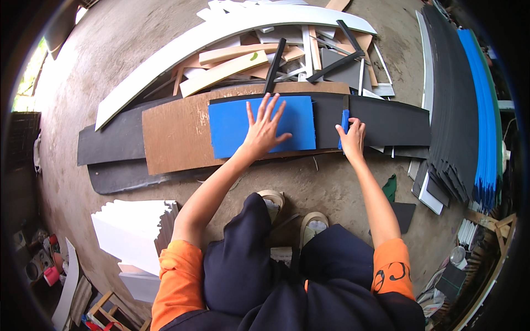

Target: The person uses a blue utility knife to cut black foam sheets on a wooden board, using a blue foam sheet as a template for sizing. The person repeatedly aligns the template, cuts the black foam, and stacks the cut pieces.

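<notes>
With its fingers spread, my left hand (264,130) lies flat on a blue rectangular sheet (301,124). That sheet rests over a long black strip (395,122) and a brown board (176,135). My right hand (353,137) is closed round a blue-handled utility knife (345,120), a short way right of the blue sheet. The knife stands over the black strip, its dark blade pointing away from me. Part of its handle is hidden by my fingers.
Beyond the board lies a heap of offcuts (232,71) behind a curved white strip (221,38). Stacked black sheets (455,110) and blue sheets (479,110) stand at the right. A white stack (130,226) sits left of my legs, a dark scrap (403,216) at the right.
</notes>
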A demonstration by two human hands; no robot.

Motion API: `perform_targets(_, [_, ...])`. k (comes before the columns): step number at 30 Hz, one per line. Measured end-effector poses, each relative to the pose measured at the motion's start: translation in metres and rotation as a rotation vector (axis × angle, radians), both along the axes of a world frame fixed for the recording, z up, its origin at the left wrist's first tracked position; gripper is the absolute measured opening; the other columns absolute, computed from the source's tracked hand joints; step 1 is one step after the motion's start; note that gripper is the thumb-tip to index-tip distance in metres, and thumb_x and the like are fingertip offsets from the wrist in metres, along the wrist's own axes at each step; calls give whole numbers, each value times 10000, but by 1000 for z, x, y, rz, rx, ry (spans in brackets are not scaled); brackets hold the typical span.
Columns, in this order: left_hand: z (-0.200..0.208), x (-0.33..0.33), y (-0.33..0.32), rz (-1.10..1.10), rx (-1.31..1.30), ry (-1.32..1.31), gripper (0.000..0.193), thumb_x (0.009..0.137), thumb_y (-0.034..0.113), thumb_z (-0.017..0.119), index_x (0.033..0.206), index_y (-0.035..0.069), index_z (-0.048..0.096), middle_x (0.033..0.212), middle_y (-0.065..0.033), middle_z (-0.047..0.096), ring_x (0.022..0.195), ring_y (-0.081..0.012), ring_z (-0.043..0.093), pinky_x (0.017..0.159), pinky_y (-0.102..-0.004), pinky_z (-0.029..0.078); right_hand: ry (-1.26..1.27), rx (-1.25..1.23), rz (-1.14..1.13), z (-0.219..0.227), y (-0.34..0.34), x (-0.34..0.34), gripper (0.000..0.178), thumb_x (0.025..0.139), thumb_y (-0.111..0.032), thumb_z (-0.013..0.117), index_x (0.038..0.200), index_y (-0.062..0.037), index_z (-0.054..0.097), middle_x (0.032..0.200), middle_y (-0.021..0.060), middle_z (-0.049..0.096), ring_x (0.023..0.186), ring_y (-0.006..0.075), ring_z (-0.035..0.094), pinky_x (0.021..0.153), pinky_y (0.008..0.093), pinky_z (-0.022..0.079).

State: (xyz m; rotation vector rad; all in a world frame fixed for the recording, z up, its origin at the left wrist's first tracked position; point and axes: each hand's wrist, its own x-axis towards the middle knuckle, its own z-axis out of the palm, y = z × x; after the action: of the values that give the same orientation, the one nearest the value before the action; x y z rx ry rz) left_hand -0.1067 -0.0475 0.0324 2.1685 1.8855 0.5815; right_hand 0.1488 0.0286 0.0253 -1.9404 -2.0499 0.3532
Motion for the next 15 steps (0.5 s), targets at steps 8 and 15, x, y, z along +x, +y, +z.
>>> perform_targets(8, [-18,28,28,-167,-76,81,1117,530,703,602,1371,82,208,1443,-114,101,1337,-304,10,987,-629,-29,26,-94,-25,-4,0,-2,461,777,-167,618,1145,-1,394,1045,207,450,1004,363,467,786,422,455])
perform_targets(15, [-22,29,29,-138,-130,126,1157,511,719,601,1380,91,167,1444,-104,101,1339,-291,1,993,-619,-29,897,-359,-364,9,-8,-20,349,901,-308,407,932,20,524,617,97,519,497,198,526,553,364,457])
